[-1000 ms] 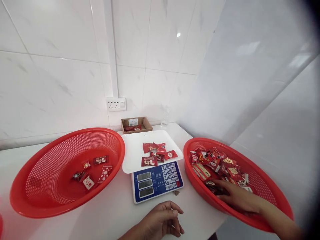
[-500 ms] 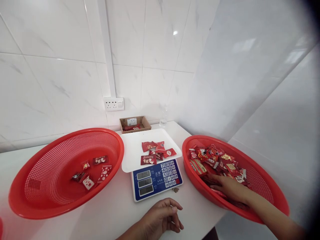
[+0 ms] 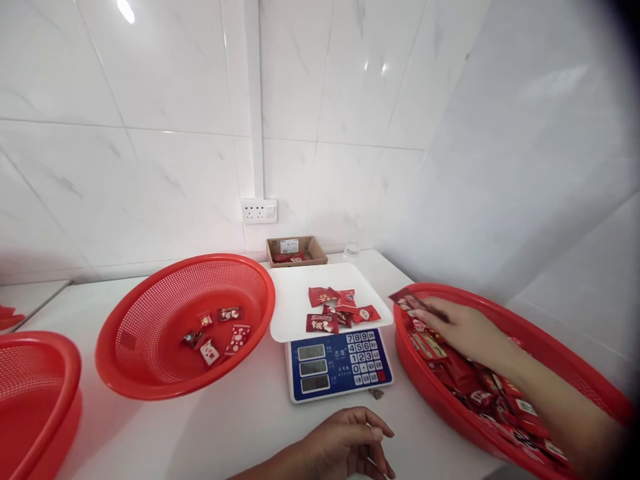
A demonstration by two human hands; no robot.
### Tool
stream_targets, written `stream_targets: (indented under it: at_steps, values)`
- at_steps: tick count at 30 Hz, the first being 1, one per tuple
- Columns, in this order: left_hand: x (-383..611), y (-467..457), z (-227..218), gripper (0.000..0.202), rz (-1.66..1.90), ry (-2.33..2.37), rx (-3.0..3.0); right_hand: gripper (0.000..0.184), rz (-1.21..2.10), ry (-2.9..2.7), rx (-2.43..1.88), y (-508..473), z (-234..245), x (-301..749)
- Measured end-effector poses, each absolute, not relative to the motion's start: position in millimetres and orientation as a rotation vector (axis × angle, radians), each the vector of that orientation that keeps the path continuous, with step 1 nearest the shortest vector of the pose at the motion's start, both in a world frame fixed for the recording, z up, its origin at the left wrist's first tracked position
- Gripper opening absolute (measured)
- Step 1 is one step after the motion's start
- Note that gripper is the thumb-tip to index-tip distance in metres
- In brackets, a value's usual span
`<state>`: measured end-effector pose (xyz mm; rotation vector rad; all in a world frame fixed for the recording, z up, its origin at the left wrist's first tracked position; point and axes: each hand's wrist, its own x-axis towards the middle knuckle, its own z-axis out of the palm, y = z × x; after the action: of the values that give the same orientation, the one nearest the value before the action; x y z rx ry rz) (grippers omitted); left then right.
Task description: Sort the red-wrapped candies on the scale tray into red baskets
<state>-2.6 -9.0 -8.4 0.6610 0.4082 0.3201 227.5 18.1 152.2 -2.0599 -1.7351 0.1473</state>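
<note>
Red sweet packets [image 3: 475, 387] lie heaped in a red mesh basket [image 3: 420, 377] at the right of the frame. The right hand [image 3: 460, 327] reaches in over its near-left rim. Its fingers [image 3: 431, 308] pinch one red packet [image 3: 407, 300], which is held just above the pile, close to the basket's left edge and near the scale.

The left hand [image 3: 350, 443] rests on the white desk [image 3: 240, 427] at the bottom centre, in front of the scale. Its fingers are loosely curled and hold nothing.

The blue-faced scale [image 3: 340, 363] stands between two baskets, and its white tray [image 3: 300, 300] carries a small cluster of red packets [image 3: 340, 310]. Left of it, a second red basket [image 3: 150, 313] holds a few scattered packets [image 3: 220, 327]. A third red basket [image 3: 30, 393] shows at the lower left edge.

Behind the scale, against the tiled wall, sits a small cardboard box [image 3: 297, 250], with a white socket [image 3: 259, 211] above it.
</note>
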Motion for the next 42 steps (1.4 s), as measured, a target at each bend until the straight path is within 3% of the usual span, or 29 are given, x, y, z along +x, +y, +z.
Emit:
stream_targets:
  at_steps: [7,21,30,35,42]
  values:
    - [-2,-7,-9,0.040,0.310,0.391,0.671,0.027,0.363,-1.995,-1.924,77,132,168]
    - [-2,-5,-7,0.044,0.281,0.393,0.664,0.055,0.446,-1.846,-1.860,94,103,178]
    - [2,-4,-22,0.044,0.287,0.337,0.680,0.058,0.413,-1.852,-1.770,87,91,138]
    - [-1,-7,-17,0.044,0.279,0.339,0.707,0.049,0.290,-1.527,-1.657,38,91,136]
    - [1,-15,-10,0.053,0.147,0.350,0.896,0.032,0.610,-1.220,-1.742,-45,33,153]
